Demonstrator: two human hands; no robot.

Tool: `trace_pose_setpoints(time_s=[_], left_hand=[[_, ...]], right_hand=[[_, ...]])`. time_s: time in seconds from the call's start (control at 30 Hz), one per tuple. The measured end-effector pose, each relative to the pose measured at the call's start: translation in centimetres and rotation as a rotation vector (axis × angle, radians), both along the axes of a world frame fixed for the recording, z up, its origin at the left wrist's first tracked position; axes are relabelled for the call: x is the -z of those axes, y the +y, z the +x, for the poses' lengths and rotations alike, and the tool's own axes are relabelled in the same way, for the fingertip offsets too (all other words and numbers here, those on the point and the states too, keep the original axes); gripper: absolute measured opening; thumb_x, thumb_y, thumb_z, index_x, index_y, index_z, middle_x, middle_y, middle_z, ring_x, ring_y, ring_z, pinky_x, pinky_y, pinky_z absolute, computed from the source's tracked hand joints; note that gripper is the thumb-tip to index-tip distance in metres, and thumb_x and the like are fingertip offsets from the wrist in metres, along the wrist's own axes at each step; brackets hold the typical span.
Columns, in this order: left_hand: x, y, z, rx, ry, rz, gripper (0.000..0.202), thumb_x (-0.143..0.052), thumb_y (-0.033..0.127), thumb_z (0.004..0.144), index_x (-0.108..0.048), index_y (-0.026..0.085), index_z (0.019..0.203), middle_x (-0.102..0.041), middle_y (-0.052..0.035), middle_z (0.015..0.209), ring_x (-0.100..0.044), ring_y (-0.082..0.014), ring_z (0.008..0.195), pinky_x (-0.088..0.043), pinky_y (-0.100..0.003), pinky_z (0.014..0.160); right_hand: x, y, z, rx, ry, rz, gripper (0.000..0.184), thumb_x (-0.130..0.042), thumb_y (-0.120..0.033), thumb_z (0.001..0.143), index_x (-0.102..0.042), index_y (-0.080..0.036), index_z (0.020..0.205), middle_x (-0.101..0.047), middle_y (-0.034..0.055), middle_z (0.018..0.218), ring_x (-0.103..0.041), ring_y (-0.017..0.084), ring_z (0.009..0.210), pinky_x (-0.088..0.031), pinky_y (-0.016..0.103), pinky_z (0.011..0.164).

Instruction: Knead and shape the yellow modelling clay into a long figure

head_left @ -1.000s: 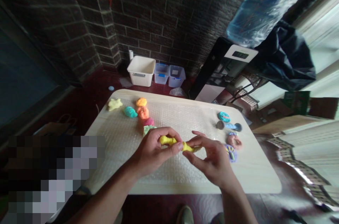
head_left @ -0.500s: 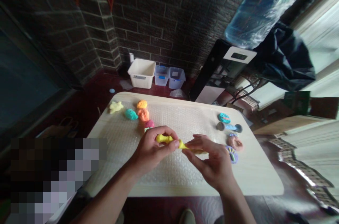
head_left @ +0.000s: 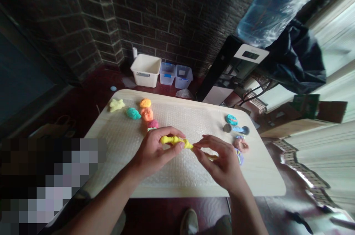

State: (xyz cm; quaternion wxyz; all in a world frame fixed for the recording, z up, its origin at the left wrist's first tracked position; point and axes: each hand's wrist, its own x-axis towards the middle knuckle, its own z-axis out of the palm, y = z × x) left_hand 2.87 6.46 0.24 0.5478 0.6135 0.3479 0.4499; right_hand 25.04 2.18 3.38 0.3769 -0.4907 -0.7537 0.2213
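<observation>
A lumpy yellow strip of modelling clay (head_left: 170,140) is held above the table between my two hands. My left hand (head_left: 155,150) grips it, thumb and fingers closed around its middle. The thumb and fingertips of my right hand (head_left: 217,157) pinch its thin right end. Behind my right fingers a yellowish piece (head_left: 212,156) partly shows; I cannot tell whether it belongs to the strip. Just beyond my left hand lies a dark pink clay lump (head_left: 152,124), partly hidden.
Bubble wrap (head_left: 183,116) covers much of the wooden table (head_left: 266,183). Left side: a pale yellow star-like shape (head_left: 117,105), a teal lump (head_left: 133,113) and orange lumps (head_left: 146,113). Right side: a blue-grey dumbbell shape (head_left: 237,129), a teal disc (head_left: 231,119) and a brown piece (head_left: 242,144).
The whole view has shifted slightly. My right fingertips have closed more tightly on the strip's right end. My left hand still holds the strip.
</observation>
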Motion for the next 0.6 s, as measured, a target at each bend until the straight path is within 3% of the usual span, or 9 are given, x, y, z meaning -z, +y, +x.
trace_pose_setpoints(time_s=[0.33,0.6], left_hand=[[-0.27,-0.06,0.04,-0.006,0.050,0.032,0.010,-0.080,0.030,0.088,-0.081,0.022,0.095,-0.082,-0.0038,0.093,-0.075,-0.0190,0.085,-0.057,-0.027,0.077],[-0.53,0.13,0.12,-0.017,0.095,0.062,0.008,-0.079,0.025,0.088,-0.081,0.021,0.095,-0.082,-0.0032,0.094,-0.076,-0.0183,0.087,-0.058,-0.027,0.079]], right_hand=[[-0.09,-0.07,-0.58,0.002,-0.076,0.157,0.012,-0.070,-0.018,0.096,-0.081,-0.018,0.099,-0.078,0.0073,0.087,-0.073,0.021,0.081,-0.058,0.034,0.071],[-0.37,-0.21,-0.72,0.008,-0.096,0.148,0.013,-0.070,-0.018,0.095,-0.082,-0.018,0.099,-0.078,0.0069,0.086,-0.072,0.021,0.079,-0.056,0.035,0.070]])
